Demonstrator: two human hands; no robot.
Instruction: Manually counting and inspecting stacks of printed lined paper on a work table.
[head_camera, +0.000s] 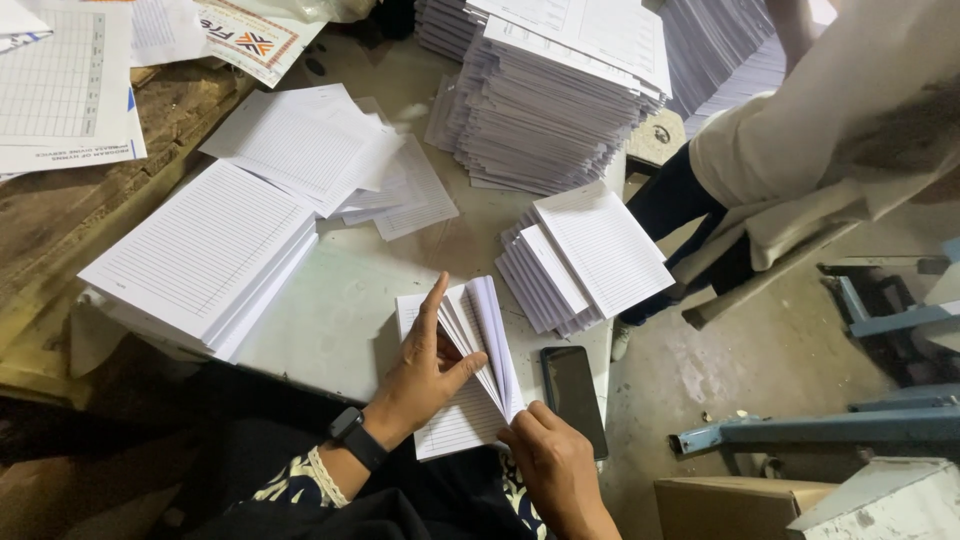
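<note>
Head view: two hands fan a bundle of ruled sheets on a pale tabletop.

The left hand (425, 375) lies spread, fingers extended, forefinger raised, thumb pressing into the fanned bundle of ruled paper (470, 365) at the table's (340, 310) near edge. The right hand (555, 465) curls its fingers against the bundle's lower right corner, gripping the sheet edges. A flat black phone (573, 398) lies just beside. Thin, matte, rectangular stacks (205, 260) stand nearby.

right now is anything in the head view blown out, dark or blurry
Head view: the white ruled stacks are bright yet their lines stay readable; the lower left corner under the table falls into deep shadow; the phone screen is dark without glare; the left hand and right hand look sharp; the frame edges bend slightly, as with a wide lens.
</note>
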